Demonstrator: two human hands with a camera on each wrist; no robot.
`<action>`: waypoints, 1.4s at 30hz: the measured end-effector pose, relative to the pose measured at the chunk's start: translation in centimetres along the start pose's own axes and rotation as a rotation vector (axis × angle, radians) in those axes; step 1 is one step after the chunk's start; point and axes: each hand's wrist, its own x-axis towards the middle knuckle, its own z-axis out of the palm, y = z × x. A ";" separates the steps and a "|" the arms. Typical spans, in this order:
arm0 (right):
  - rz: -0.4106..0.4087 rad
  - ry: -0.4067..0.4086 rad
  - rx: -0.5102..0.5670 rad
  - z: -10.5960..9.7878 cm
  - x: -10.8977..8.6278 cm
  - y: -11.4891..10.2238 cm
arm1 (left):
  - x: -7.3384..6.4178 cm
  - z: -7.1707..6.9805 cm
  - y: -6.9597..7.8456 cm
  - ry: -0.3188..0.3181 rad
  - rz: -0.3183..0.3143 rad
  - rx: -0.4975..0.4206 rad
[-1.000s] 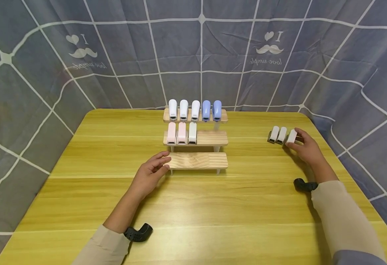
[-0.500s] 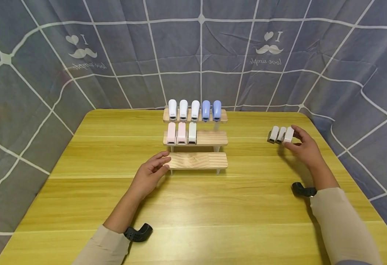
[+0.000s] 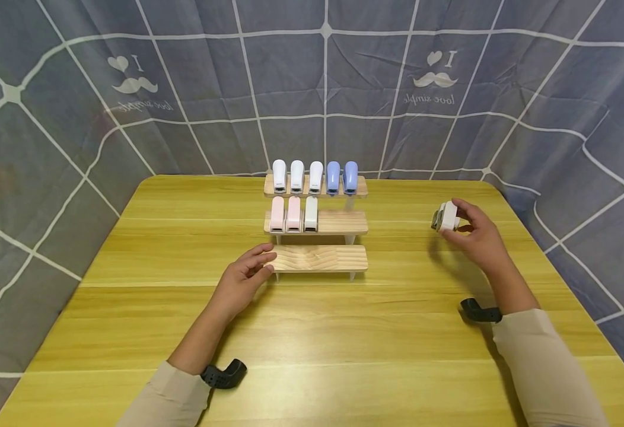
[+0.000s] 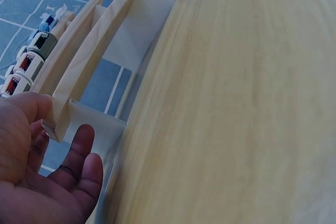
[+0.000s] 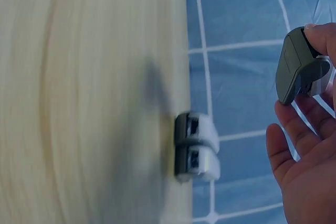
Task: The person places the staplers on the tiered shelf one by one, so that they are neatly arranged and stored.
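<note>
My right hand (image 3: 477, 240) pinches a white mini stapler (image 3: 448, 216) between thumb and fingers. In the right wrist view this stapler's dark grey base (image 5: 295, 66) faces the camera, and it hangs above the table. Two similar white staplers (image 5: 205, 129) stand side by side on the tabletop, mostly hidden behind the held one in the head view. My left hand (image 3: 242, 284) holds the left end of the lowest board (image 3: 320, 258) of a three-tier wooden rack, thumb at the front edge. That board bears nothing.
On the top board (image 3: 362, 187) stand three white staplers (image 3: 296, 176) and two blue staplers (image 3: 333, 177). The middle board (image 3: 344, 222) carries two pink staplers (image 3: 293, 213) and one pale green stapler (image 3: 311, 213) on its left part. A grey checked curtain (image 3: 205, 77) surrounds the table.
My right hand has picked up the rightmost white stapler and carried it left, in front of the other two. My left hand stays at the rack.
</note>
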 end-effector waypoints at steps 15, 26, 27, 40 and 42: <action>-0.099 -0.042 -0.015 2.6 0.0 -4.8 | 0.0 0.0 0.1 0.004 0.004 0.000; -0.167 -0.087 0.009 5.7 1.1 -7.5 | 0.0 0.0 -0.1 0.003 0.001 0.005; -0.174 -0.087 0.010 6.0 1.2 -7.8 | 0.1 0.0 -0.1 0.004 -0.001 0.005; -0.183 -0.123 0.075 8.3 1.3 -10.7 | 0.1 0.0 -0.1 0.006 0.000 0.000; -0.184 -0.129 0.091 8.7 1.3 -11.0 | 0.2 0.0 -0.3 0.007 0.011 -0.009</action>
